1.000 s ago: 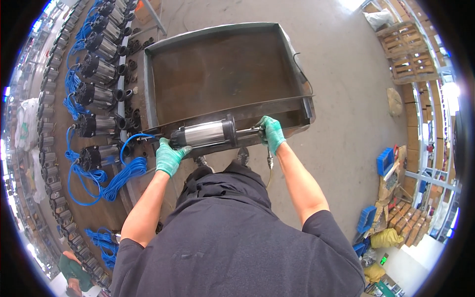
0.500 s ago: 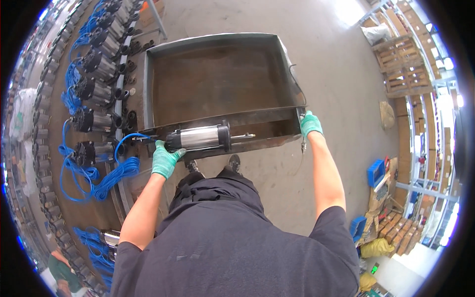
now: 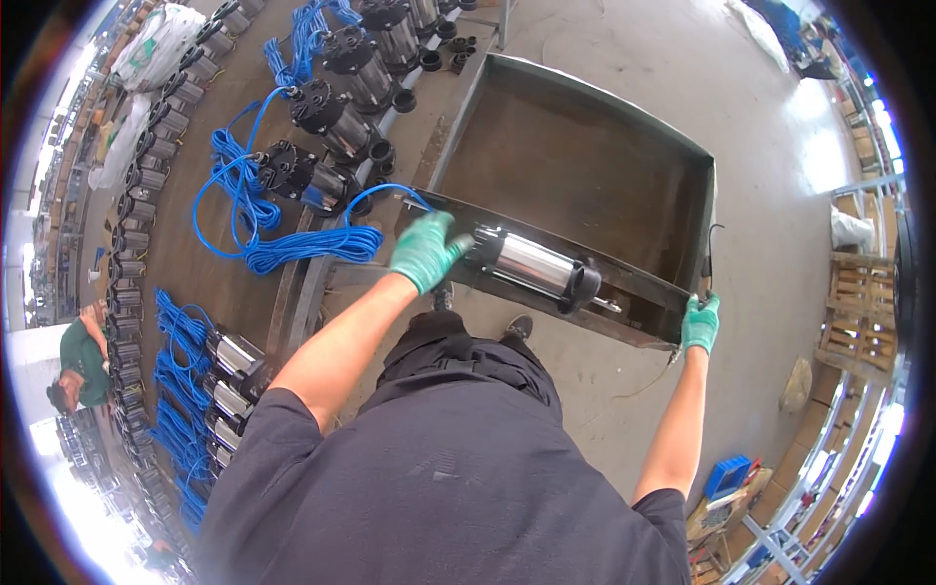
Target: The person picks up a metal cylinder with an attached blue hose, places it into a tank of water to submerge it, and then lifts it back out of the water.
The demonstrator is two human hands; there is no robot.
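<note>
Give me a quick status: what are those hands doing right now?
Left hand grips one end of the steel pump lying on the tray's near rim. Right hand holds the metal tray at its corner. Blue cable trails left; nothing blocking.

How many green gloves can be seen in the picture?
2. The left hand's glove grips the end of the steel pump; the right hand's glove is at the corner of the metal tray. None seems hidden.

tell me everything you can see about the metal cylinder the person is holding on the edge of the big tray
The cylinder looks like a pump or motor: a shiny steel body with black caps at both ends and a thin rod sticking out of the right cap. It lies on its side along the near rim of the rusty tray. The gloved left hand grips its left end, where a blue cable leads away.
</note>
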